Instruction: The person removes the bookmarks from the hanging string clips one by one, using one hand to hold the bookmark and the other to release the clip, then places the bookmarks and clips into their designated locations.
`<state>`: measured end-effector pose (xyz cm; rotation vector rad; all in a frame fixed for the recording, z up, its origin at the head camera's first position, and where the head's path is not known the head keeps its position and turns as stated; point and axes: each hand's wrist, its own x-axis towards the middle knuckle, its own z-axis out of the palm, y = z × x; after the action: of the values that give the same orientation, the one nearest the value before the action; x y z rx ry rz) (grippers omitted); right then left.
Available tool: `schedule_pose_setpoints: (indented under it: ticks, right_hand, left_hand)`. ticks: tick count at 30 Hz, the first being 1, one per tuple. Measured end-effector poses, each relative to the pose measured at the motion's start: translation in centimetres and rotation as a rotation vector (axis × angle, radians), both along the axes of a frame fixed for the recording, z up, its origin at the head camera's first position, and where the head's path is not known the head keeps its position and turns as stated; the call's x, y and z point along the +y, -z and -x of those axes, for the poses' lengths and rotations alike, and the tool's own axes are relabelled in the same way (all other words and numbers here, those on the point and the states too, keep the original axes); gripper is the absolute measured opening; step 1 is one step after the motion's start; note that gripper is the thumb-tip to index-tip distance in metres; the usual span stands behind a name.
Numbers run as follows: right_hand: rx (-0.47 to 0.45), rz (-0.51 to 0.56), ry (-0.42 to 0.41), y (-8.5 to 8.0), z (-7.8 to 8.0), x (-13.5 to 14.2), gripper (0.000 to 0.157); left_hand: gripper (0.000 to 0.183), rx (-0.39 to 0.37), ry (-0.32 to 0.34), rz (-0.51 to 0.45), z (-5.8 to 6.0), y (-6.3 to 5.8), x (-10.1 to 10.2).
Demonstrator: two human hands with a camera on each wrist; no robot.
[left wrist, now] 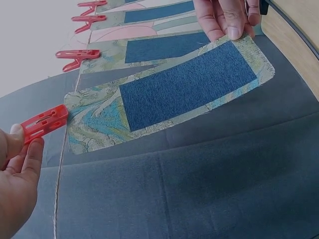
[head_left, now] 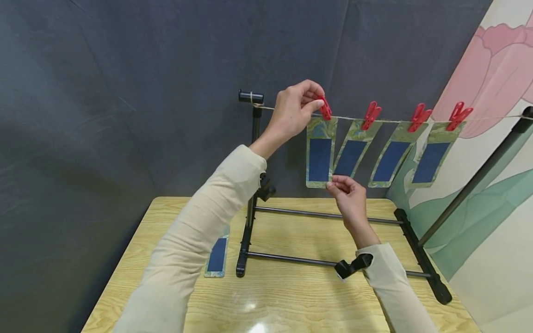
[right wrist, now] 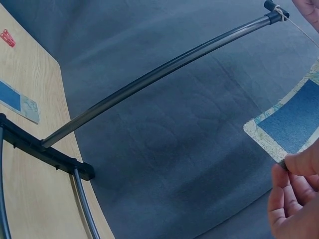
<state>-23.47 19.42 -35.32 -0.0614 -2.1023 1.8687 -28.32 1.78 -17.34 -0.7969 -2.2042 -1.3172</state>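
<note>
My left hand (head_left: 293, 111) pinches a red clothespin (head_left: 326, 111) between thumb and fingers, at the top edge of a patterned cloth strip (head_left: 319, 159) with a dark blue panel. In the left wrist view, the clothespin's tip meets the strip's top corner right beside the string (left wrist: 59, 174). The strip hangs lengthwise down from the string. My right hand (head_left: 351, 201) pinches the strip's lower right corner between thumb and fingers. To its right, three similar strips, one of them a blue-panelled strip (head_left: 350, 158), hang from the same string, each under a red clothespin (head_left: 371, 115).
A black metal frame (head_left: 256, 125) carries the string between its two uprights and stands on a wooden table (head_left: 291, 300). Another blue-panelled strip (head_left: 217, 255) lies on the table at the left. A loose red clothespin (right wrist: 7, 38) lies near it. Dark curtain (head_left: 166, 92) covers the back.
</note>
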Motion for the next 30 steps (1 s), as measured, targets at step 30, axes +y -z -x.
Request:
schedule_pose_setpoints:
  ticks: [30]
  right_hand:
    - [-0.020,0.045,-0.020,0.3,-0.3,-0.8,0.025]
  left_hand:
    - [0.029,-0.111,0.027,-0.074,-0.7,0.4,-2.5]
